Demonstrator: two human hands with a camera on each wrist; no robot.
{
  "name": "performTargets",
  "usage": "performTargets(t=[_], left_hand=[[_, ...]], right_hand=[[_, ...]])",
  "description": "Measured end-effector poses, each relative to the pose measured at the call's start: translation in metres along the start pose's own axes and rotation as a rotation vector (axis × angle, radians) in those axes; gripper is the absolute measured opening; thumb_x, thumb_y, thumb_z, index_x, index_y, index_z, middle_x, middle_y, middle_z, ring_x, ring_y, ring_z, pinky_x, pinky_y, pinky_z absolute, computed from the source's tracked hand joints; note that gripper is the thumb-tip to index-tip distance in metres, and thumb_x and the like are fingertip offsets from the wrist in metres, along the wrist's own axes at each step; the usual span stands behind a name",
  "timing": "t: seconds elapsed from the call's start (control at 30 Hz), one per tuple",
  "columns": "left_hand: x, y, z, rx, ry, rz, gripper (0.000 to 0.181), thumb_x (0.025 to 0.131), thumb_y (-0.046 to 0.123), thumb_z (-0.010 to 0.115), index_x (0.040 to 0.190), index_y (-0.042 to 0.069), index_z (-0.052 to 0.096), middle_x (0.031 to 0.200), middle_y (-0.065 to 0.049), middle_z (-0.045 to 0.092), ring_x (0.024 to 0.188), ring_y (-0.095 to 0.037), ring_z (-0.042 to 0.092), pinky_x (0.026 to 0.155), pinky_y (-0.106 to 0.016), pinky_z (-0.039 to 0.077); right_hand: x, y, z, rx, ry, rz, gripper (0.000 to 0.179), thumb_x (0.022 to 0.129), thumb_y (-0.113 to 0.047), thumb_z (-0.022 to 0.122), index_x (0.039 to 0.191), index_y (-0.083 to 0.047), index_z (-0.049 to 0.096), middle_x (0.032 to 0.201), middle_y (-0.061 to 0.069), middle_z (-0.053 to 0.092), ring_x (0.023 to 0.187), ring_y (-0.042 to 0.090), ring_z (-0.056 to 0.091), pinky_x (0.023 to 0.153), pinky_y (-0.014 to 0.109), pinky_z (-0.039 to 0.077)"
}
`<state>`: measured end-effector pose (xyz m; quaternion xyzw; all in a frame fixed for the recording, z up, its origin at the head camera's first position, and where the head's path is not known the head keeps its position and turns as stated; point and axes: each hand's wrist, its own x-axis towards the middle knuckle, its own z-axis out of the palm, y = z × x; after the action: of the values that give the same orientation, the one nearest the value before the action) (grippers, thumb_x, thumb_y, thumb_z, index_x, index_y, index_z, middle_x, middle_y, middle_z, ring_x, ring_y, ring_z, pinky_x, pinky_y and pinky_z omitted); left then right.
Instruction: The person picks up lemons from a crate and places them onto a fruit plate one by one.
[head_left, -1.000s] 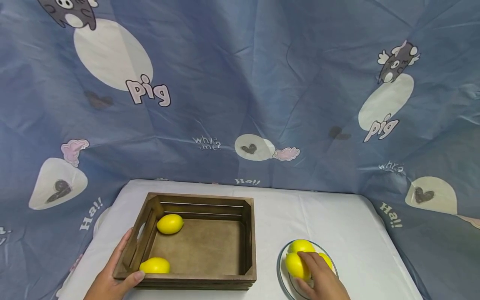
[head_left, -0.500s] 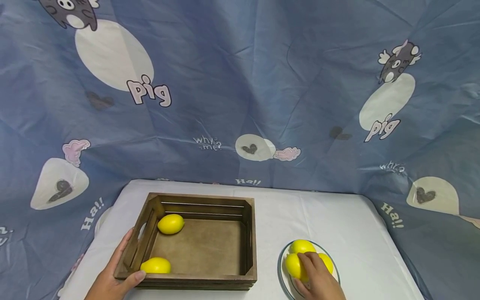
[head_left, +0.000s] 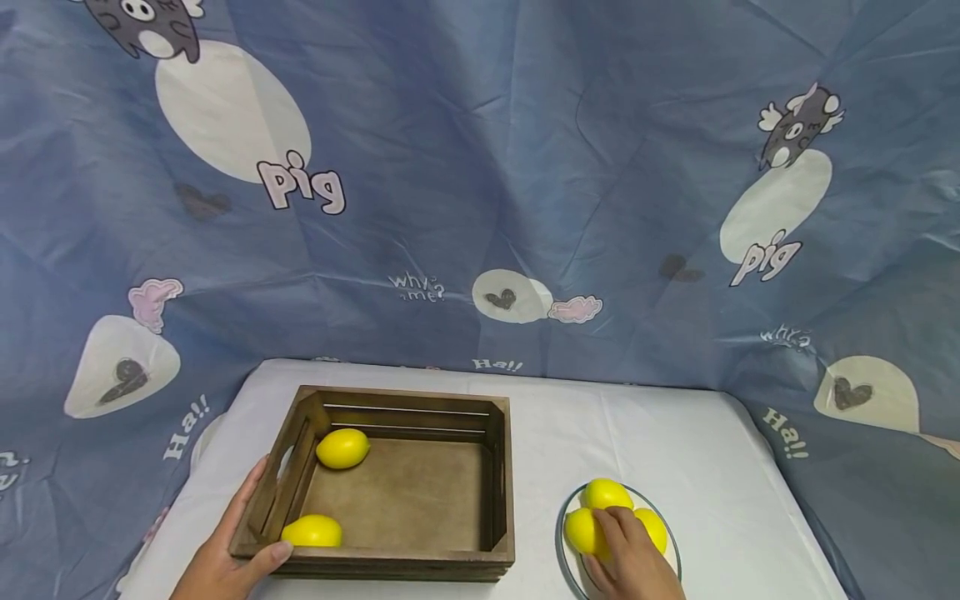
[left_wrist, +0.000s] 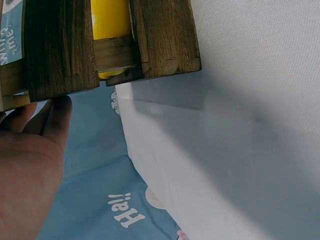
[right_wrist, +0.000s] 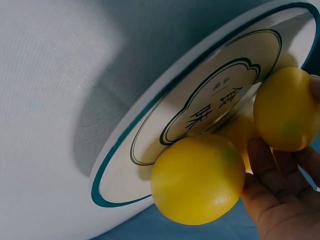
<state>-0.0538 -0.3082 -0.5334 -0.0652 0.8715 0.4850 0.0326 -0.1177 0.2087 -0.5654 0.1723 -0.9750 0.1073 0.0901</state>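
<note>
In the head view my left hand [head_left: 228,546] grips the front left corner of a brown wooden crate [head_left: 420,567], thumb over the front rim and fingers along the side. Two yellow lemons lie inside: one lemon [head_left: 342,449] near the back left, another lemon [head_left: 313,531] at the front left. My right hand [head_left: 636,557] reaches over a round plate [head_left: 568,557], holding a lemon [head_left: 582,532] between thumb and fingers at its left. Beside that hand on the plate are a back lemon [head_left: 608,494] and a right lemon [head_left: 652,527]. The right wrist view shows the held lemon [right_wrist: 284,112] close over the plate.
A white cloth [head_left: 675,442] covers the table under crate and plate. Behind and at both sides hangs a blue printed curtain [head_left: 420,225]. The plate [right_wrist: 112,175] has a green rim and printed characters in its middle.
My right hand and the lemon it holds have shifted slightly left over the plate, and more of the right lemon shows. The left hand and crate stay put.
</note>
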Motion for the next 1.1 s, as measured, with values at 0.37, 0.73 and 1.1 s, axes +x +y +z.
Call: performTargets(t=[0.37,0.73,1.1], left_hand=[[0.0,0.001,-0.001,0.017,-0.017,-0.044,0.106,0.101,0.03,0.069,0.168,0.034,-0.013,0.171,-0.031,0.002,0.142,-0.068,0.023,0.094,-0.088,0.03],[0.0,0.003,-0.001,0.032,-0.01,-0.04,0.105,0.101,0.031,0.07,0.168,0.031,-0.011,0.17,-0.032,0.005,0.141,-0.068,0.025,0.094,-0.087,0.033],[0.0,0.002,-0.001,0.032,-0.004,-0.034,0.104,0.101,0.031,0.069,0.169,0.032,-0.01,0.17,-0.031,0.004,0.142,-0.068,0.023,0.094,-0.087,0.031]], right_hand=[[0.0,-0.003,-0.001,-0.015,-0.003,0.026,0.063,0.074,-0.029,0.095,0.124,-0.004,0.067,0.118,0.007,0.06,0.096,0.018,0.062,0.082,0.039,0.061],[0.001,-0.008,-0.011,0.005,-0.042,0.029,0.069,0.076,-0.029,0.094,0.133,-0.002,0.065,0.125,0.011,0.061,0.108,0.024,0.063,0.089,0.042,0.06],[0.016,-0.022,-0.033,0.036,0.164,-0.088,0.083,0.072,-0.033,0.097,0.143,-0.011,0.061,0.131,0.002,0.062,0.112,0.019,0.064,0.084,0.039,0.063]])
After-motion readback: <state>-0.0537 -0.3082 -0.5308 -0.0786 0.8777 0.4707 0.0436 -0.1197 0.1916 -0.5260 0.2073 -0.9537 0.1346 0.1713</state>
